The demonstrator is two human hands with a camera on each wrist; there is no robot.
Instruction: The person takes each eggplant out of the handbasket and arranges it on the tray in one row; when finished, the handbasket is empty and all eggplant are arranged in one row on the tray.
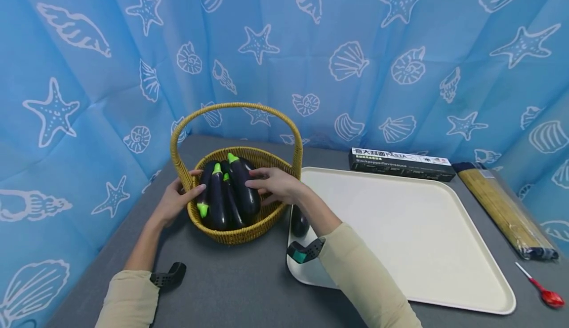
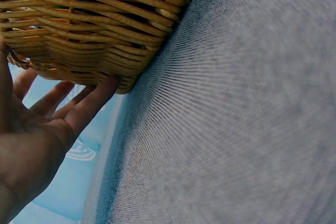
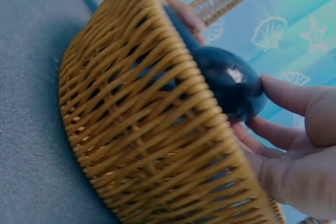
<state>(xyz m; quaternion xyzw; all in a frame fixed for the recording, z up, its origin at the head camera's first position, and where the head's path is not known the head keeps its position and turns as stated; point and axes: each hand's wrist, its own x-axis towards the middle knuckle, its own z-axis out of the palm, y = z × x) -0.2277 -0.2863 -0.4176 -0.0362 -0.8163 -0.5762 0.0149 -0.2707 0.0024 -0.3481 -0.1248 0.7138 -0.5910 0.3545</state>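
Several dark eggplants with bright green stem ends lie together in a wicker basket [image 1: 235, 238] with a tall arched handle. My left hand [image 1: 175, 202] holds the basket's left side, thumb over the rim; in the left wrist view its fingers [image 2: 92, 103] lie against the outside of the woven wall. On the other side my right hand [image 1: 277, 185] reaches over the rim and pinches the rightmost eggplant [image 1: 244, 189]. The right wrist view shows thumb and fingers on the rounded end of this eggplant [image 3: 231, 82]. Another eggplant [image 1: 300, 223] lies at the tray's left edge, partly behind my right forearm.
A large cream tray [image 1: 391, 229] lies right of the basket. Behind it stands a black pasta box [image 1: 400, 164]. Farther right are a wrapped bamboo mat [image 1: 507, 209] and a red spoon-like utensil [image 1: 551, 298]. A blue shell-print curtain [image 1: 284, 56] hangs behind the grey table.
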